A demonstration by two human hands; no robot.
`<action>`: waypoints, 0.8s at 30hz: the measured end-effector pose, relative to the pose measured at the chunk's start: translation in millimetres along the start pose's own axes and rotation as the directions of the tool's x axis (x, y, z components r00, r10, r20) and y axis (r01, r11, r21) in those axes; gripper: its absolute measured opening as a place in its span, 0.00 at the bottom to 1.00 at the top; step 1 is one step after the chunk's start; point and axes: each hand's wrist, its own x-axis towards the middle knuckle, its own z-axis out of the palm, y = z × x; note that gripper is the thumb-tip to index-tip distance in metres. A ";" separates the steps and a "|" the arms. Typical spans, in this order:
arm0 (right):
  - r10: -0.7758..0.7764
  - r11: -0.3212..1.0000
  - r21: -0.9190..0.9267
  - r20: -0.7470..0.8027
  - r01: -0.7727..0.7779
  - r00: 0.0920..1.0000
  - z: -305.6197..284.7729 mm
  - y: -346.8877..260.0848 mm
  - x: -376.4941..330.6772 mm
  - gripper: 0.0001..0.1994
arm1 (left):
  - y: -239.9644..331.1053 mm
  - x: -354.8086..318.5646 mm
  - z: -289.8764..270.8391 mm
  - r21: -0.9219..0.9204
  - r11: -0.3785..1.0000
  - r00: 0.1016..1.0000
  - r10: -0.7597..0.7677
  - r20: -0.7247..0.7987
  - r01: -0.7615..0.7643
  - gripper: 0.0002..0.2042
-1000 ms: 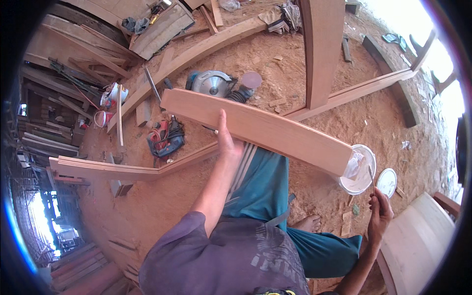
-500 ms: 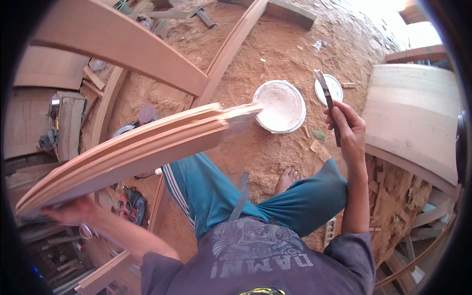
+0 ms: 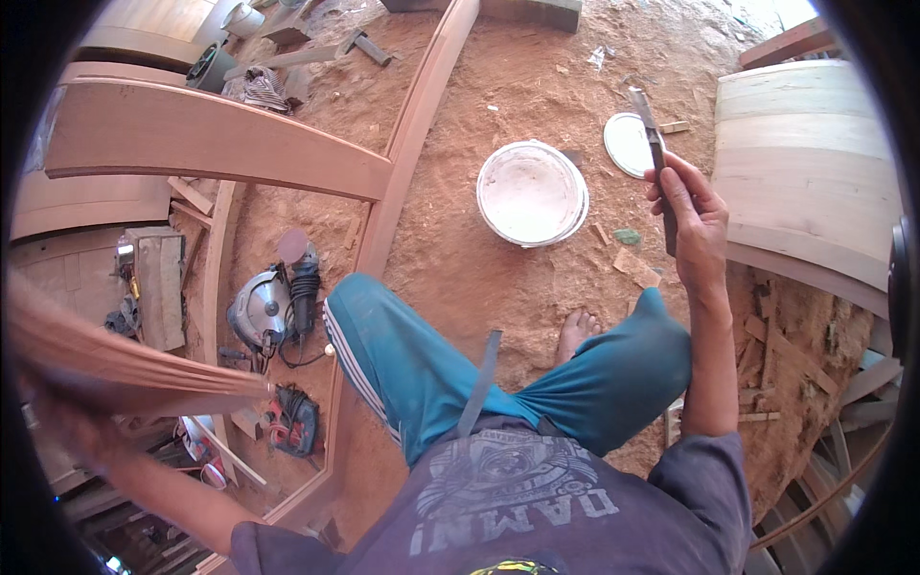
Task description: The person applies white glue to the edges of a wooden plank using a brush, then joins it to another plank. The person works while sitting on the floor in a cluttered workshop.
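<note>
On the left, a wooden piece with a grooved edge (image 3: 182,369) is smeared by motion. My left hand (image 3: 72,422) closes on its underside, with the fingers mostly hidden. Raised on the right, my right hand (image 3: 688,201) is wrapped round the dark handle of a chisel-like tool (image 3: 655,144), its narrow flat metal blade pointing up and away. Beyond my knees, a white bucket (image 3: 537,239) with pale contents sits on the dusty floor. Its round white lid (image 3: 628,146) lies near the tool.
A long wooden frame (image 3: 383,225) with a broad crosspiece (image 3: 211,134) spans my left side. A circular saw (image 3: 259,309), an angle grinder (image 3: 304,292) and a red power tool (image 3: 293,422) lie there. A pale panel (image 3: 805,163) stands right. Sawdust and offcuts cover the floor.
The wooden piece has swung left and toward me, away from the bucket, uncovering the saw and grinder. My right hand still holds the tool up. The view has shifted slightly.
</note>
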 end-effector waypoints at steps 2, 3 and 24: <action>-0.025 1.000 0.005 -0.040 0.025 0.999 -0.8 1.3 0.6 0.15 | -15.3 -24.3 40.1 0.160 0.975 0.979 -0.175 0.107 0.156 0.36; -0.043 0.998 -0.054 -0.052 0.040 0.998 -0.7 -3.3 -0.8 0.16 | -26.6 -48.3 82.3 0.198 0.956 0.955 -0.248 0.161 0.215 0.37; -0.299 0.672 -0.353 0.675 0.651 0.675 111.6 15.5 11.9 0.13 | -109.5 -230.7 209.7 0.220 0.840 0.452 -0.466 0.761 0.497 0.31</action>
